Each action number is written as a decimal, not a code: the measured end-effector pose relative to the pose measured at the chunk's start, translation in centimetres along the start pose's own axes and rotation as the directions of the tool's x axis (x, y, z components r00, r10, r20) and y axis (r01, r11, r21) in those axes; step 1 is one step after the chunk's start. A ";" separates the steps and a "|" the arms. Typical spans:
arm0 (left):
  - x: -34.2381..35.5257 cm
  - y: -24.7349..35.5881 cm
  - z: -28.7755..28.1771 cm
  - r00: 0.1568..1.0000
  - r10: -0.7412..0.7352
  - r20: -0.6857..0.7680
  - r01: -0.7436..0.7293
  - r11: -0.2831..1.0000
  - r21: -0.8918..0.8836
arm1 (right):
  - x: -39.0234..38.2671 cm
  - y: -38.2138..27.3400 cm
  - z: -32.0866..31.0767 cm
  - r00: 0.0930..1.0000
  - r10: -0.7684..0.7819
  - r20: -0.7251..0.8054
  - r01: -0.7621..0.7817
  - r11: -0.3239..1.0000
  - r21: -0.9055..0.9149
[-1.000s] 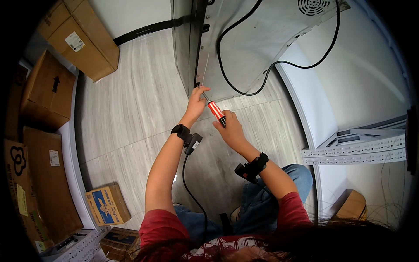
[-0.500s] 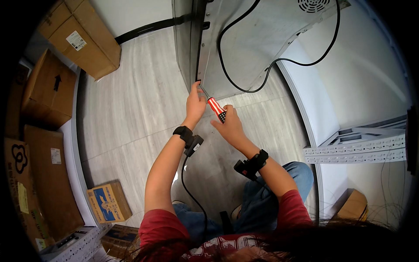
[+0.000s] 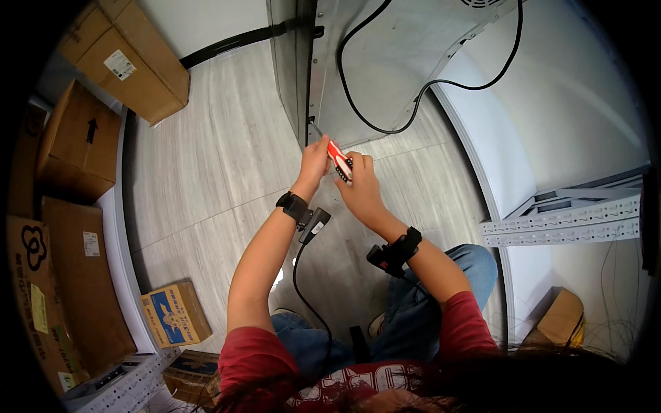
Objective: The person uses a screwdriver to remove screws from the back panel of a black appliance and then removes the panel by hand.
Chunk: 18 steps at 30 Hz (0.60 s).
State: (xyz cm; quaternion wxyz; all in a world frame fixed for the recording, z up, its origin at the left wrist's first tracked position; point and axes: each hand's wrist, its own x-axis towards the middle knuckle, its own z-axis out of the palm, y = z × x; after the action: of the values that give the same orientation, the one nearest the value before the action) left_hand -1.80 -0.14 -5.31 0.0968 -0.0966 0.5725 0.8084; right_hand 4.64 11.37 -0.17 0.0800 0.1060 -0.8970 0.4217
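A screwdriver [image 3: 337,157] with a red, white and black patterned handle slants up and left. Its tip meets the lower edge of a grey metal cabinet [image 3: 396,58], by a small dark fitting. My right hand [image 3: 363,187] is closed around the back end of the handle. At the front of the handle, where the shaft begins, my left hand [image 3: 315,165] has its fingers closed against the tool; its fingertips are partly hidden. Black straps with small devices circle both wrists, and a cable runs from the left one.
A black cable [image 3: 413,113] loops across the cabinet's panel. Cardboard boxes [image 3: 146,72] line the left side, with a smaller blue-and-brown box [image 3: 175,315] nearer me. On the right stand white perforated shelf rails [image 3: 564,224]. Pale wood-look flooring [image 3: 200,165] lies beneath.
My left hand has come down from the cabinet edge onto the front of the screwdriver. The handle has turned, and my right hand has shifted slightly up. The view has moved a little.
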 end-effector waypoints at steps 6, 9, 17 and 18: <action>-0.1 0.5 -0.5 0.987 0.040 0.154 -0.027 0.996 -0.083 | 0.8 -0.2 -0.8 1.000 0.006 -0.001 -0.006 1.000 -0.015; -0.3 0.5 0.1 0.994 0.035 0.103 -0.022 0.992 -0.124 | 0.0 -0.9 -1.0 0.999 -0.037 -0.028 0.034 0.997 -0.073; -0.1 -0.1 -0.2 0.996 0.060 0.060 -0.056 0.996 -0.062 | -0.3 -0.6 -0.8 0.994 -0.046 -0.104 0.040 0.998 -0.053; -0.1 0.0 -0.1 0.997 0.046 0.067 -0.040 0.995 -0.095 | -0.3 -0.4 -0.8 0.993 -0.066 -0.096 0.060 0.996 -0.065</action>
State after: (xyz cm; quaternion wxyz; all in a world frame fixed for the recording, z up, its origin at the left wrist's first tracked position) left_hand -1.67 -0.25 -5.28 0.0944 -0.0608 0.5321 0.8392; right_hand 5.04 11.83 0.57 0.1405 0.1109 -0.9008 0.3957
